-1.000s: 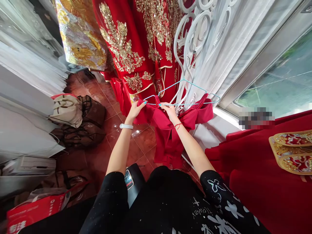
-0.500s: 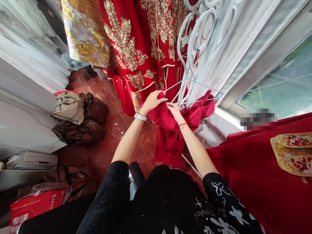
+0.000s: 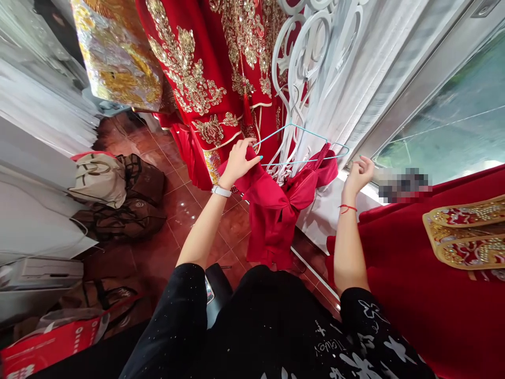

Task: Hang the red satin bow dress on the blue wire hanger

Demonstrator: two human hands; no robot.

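A person in a black T-shirt (image 3: pixel 268 321) handles a deep red dress (image 3: pixel 272 197) at the centre of the scene, on a thin light-blue hanger (image 3: pixel 291 124). The left hand (image 3: pixel 239 162), with a white band (image 3: pixel 221 191) at its wrist, pinches the dress's red fabric at the hanger's left end, thumb against fingers. The right hand (image 3: pixel 358 176), a red string (image 3: pixel 348 208) round its wrist, is raised to the right of the hanger, apart from it, its grip slack with fingers loosely curled. The dress's other strap lies over the hanger's right side. Just beyond is white scrollwork (image 3: pixel 309 50); whether the hook rests on it is unclear. At the far side hang red garments with gold embroidery (image 3: pixel 197 79). Brown bags (image 3: pixel 130 216) sit on the red tiled floor (image 3: pixel 181 210) to the left; more red fabric (image 3: pixel 410 295) spreads at the near right.
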